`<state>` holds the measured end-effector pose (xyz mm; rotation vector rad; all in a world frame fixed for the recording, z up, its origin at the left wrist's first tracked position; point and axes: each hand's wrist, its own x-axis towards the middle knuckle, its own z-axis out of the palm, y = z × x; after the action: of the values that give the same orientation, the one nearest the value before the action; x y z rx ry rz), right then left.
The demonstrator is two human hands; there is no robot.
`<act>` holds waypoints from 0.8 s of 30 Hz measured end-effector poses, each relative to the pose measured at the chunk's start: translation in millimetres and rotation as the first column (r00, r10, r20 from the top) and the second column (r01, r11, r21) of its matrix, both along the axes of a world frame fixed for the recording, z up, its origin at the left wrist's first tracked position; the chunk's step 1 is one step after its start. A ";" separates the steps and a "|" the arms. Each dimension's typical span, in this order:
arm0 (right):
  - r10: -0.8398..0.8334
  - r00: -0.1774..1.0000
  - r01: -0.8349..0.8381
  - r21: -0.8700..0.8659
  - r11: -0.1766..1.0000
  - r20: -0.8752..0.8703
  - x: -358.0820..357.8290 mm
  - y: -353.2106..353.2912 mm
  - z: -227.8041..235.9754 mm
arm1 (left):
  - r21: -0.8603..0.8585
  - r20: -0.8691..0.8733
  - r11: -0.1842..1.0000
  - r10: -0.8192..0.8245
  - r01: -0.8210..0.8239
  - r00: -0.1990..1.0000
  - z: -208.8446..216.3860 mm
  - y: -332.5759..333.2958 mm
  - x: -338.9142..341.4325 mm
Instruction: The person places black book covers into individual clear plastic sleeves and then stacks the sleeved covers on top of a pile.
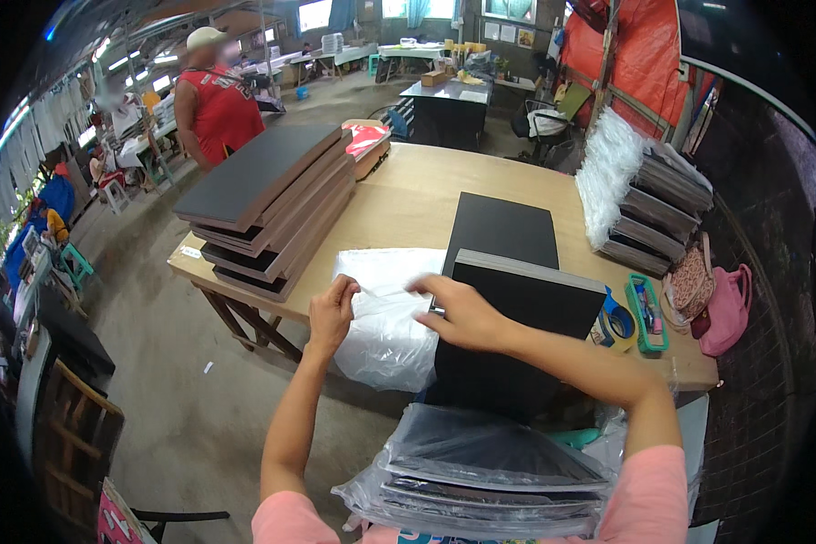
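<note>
Left of board [528, 302], bag [385, 340] is being pinched by left hand [332, 313], likely for steadying; whether right hand [465, 315] is gripping cannot be told.

Plastic sheeting [383, 349] is white, board [530, 317] black, tabletop [417, 195] tan, handbag [725, 315] pink, pouch [689, 283] mottled pinkish-brown, tarpaulin [646, 54] red (nearly orange).
</note>
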<state>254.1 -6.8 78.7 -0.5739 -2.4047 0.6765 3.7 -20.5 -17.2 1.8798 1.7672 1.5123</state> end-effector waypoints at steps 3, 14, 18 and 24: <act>-0.125 0.989 0.108 0.180 0.978 0.084 -61.3 57.7 -53.3 | 0.224 -0.110 0.974 0.009 0.016 0.994 6.4 17.3 9.9; 0.050 0.982 -0.133 -0.484 0.865 -0.180 -54.9 89.0 -63.4 | -0.392 0.675 -0.042 -0.692 0.919 0.256 20.3 -2.1 -6.5; 0.834 0.529 -0.396 -0.915 0.077 -0.159 -33.9 -3.7 -39.8 | -0.188 0.698 -0.153 -0.716 0.970 0.022 51.8 -52.0 -28.6; 0.909 0.161 -0.937 -0.348 0.019 -0.385 72.8 -25.9 31.3 | 0.183 0.748 -0.171 -0.614 0.968 -0.250 28.5 -57.9 -8.3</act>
<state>326.9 -32.8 110.1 1.1235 -2.2060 1.9147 -4.6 -78.4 11.3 1.2617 -0.0333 0.5978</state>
